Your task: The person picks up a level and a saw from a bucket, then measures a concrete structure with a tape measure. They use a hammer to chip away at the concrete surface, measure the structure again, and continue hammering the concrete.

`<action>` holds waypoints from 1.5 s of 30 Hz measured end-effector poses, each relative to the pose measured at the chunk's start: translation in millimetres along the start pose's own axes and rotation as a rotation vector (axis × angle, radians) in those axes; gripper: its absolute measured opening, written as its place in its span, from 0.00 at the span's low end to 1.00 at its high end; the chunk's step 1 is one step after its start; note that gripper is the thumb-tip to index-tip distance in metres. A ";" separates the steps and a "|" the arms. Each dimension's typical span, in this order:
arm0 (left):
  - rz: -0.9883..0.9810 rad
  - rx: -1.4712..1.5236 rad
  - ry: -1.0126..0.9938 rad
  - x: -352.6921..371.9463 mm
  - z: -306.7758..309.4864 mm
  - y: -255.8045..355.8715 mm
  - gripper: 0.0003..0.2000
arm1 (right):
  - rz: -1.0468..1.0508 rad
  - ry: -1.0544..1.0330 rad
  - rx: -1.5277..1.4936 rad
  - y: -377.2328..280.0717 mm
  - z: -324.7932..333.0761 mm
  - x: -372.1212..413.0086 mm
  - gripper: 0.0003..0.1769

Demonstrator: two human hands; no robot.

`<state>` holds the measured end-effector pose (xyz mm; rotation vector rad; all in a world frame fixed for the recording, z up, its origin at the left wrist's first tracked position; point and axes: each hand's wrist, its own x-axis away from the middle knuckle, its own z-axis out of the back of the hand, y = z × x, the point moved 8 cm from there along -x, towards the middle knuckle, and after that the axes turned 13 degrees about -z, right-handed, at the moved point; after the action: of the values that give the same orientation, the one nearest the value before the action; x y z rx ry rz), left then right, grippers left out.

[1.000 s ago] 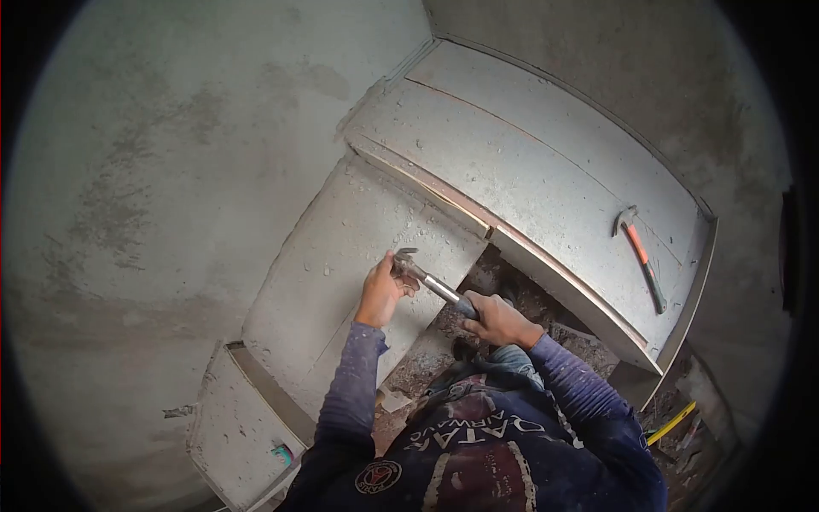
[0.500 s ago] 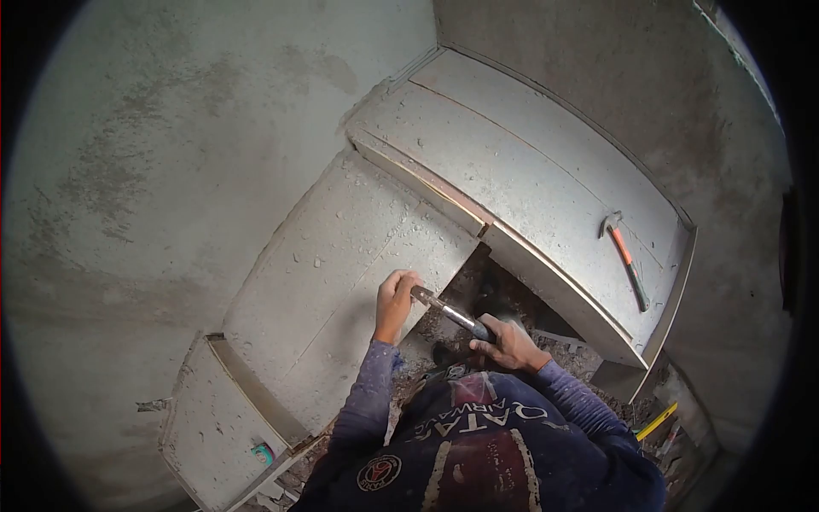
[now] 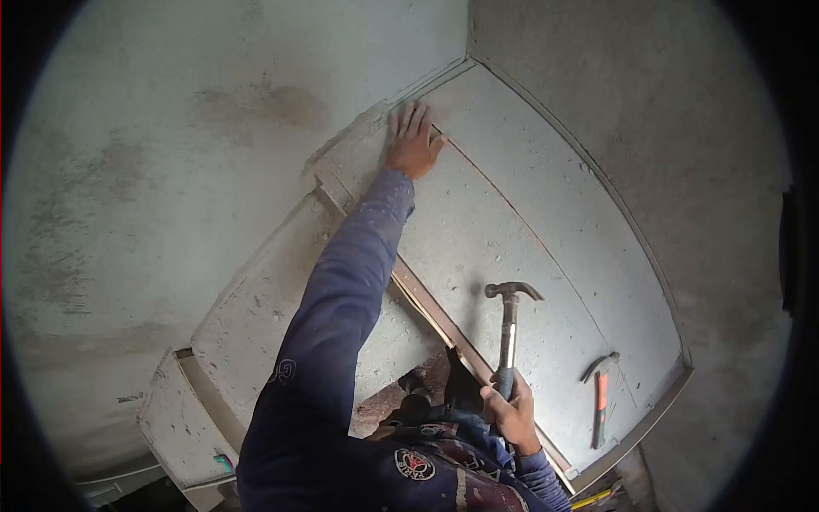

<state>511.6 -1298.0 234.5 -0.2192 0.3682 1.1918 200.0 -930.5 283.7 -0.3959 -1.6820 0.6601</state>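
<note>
My left hand [image 3: 413,143] rests flat, fingers spread, on the far left corner of the upper grey board surface [image 3: 520,171], close to the seam between boards. My right hand [image 3: 514,411] is wrapped round the dark grip of a claw hammer [image 3: 509,328]. Its metal head points away from me, above the board. A second hammer [image 3: 601,401] with an orange and dark handle lies on the same surface to the right. Along the near edge of that surface runs a wooden strip [image 3: 435,317].
A lower grey board [image 3: 264,290] lies to the left, with a further lower step [image 3: 175,418] beyond a gap. A teal object [image 3: 224,462] sits on that step. Concrete walls [image 3: 171,171] enclose the corner. A yellow tool [image 3: 593,500] shows at the bottom right.
My left hand has let go of the hammer head and reached forward onto the upper surface. The held hammer has swung from lying sideways to pointing away from me. The view has shifted.
</note>
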 end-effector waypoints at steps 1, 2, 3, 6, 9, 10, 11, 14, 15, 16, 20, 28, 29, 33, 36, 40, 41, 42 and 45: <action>0.025 0.004 -0.021 3.1 -4.0 -9.8 0.36 | -0.027 -0.007 -0.087 -1.8 7.3 -3.9 0.15; 0.133 0.019 -0.095 7.6 -4.4 -28.9 0.36 | -0.049 -0.021 -0.075 -2.2 15.2 -13.3 0.15; 0.233 0.029 -0.165 13.3 -0.5 -47.1 0.36 | 0.024 0.007 -0.063 -6.7 26.5 -24.7 0.15; 0.181 -0.053 -0.137 49.2 26.3 -61.5 0.34 | 0.061 0.005 -0.056 -37.9 38.4 -41.7 0.17; 0.369 -0.088 -0.168 114.0 44.0 -87.3 0.34 | 0.059 -0.059 -0.036 -68.9 39.5 -62.5 0.17; 0.436 -0.132 -0.186 135.0 56.2 -87.0 0.33 | 0.059 -0.066 -0.038 -76.4 36.5 -66.6 0.17; 0.504 -0.173 -0.203 153.9 71.7 -80.8 0.32 | 0.078 -0.071 -0.023 -84.2 34.0 -69.0 0.17; 0.682 -0.178 -0.474 171.5 108.2 -73.3 0.31 | 0.140 -0.061 0.025 -102.6 26.1 -70.1 0.16; 0.810 -0.076 -0.622 173.4 112.9 -70.4 0.30 | 0.151 -0.051 0.051 -105.4 23.1 -68.6 0.16; 0.937 0.034 -0.768 184.0 110.2 -65.4 0.30 | 0.163 -0.040 0.082 -106.8 20.1 -65.3 0.16; 0.250 -0.071 -0.164 142.8 93.2 -40.2 0.30 | 0.168 0.007 0.055 -103.8 -2.0 -51.6 0.16; 0.627 0.070 -0.844 223.4 114.4 -80.8 0.22 | 0.112 0.185 -0.078 -47.8 -51.7 -14.5 0.17; 0.594 0.056 -0.843 223.1 121.7 -84.5 0.22 | 0.122 0.197 -0.109 -43.9 -54.5 -14.3 0.17; -0.147 -0.316 0.127 122.4 260.9 -54.1 0.20 | 0.178 0.151 -0.252 -71.0 -43.6 -9.0 0.20; -0.376 -0.587 0.407 49.6 365.4 -63.4 0.30 | 0.619 0.225 -0.422 -146.0 -10.1 32.0 0.24; -0.400 -0.878 0.466 -17.0 449.9 -86.2 0.30 | 1.278 0.376 -0.736 -221.7 31.2 83.6 0.14; -0.368 -0.971 0.471 -28.8 456.0 -81.1 0.31 | 1.429 0.429 -0.752 -235.7 44.4 84.6 0.08; -0.382 -0.982 0.453 -35.3 448.7 -72.6 0.31 | 1.573 0.488 -0.768 -244.2 54.5 80.0 0.05; 0.477 -1.774 -0.157 -45.7 435.7 -83.0 0.33 | 1.713 0.423 -1.031 -257.1 47.7 31.8 0.11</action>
<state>645.5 -1211.8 651.0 -1.6051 -0.9437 1.6984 171.1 -1121.9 462.3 -2.6152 -0.7775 0.6735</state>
